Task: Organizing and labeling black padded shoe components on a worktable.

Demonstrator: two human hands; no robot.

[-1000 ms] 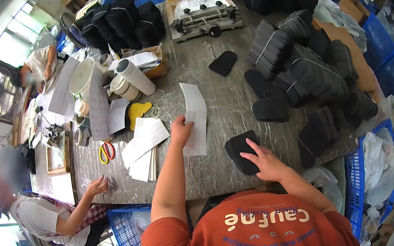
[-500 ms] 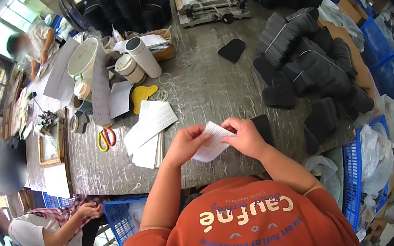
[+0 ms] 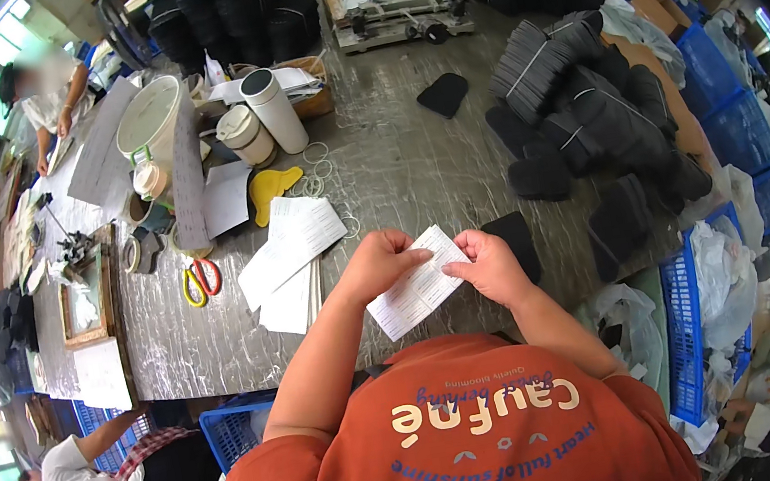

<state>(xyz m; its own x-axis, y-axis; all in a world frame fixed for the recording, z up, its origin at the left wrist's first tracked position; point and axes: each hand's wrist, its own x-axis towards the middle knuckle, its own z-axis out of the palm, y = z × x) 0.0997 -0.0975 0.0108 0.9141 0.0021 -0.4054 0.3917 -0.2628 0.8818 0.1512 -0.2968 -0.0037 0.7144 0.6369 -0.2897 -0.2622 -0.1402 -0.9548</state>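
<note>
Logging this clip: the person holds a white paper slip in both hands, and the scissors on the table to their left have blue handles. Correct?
Not quite. The head view shows both hands, left hand and right hand, on the white paper slip, but the scissors have red and yellow handles, not blue.

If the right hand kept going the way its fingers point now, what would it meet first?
The right hand points left across the white paper slip, so it would likely meet the left hand first; depth is unclear.

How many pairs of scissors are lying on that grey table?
1: the scissors with red and yellow handles lie near the grey table's left part, beside white paper sheets. Clutter may hide others.
</note>
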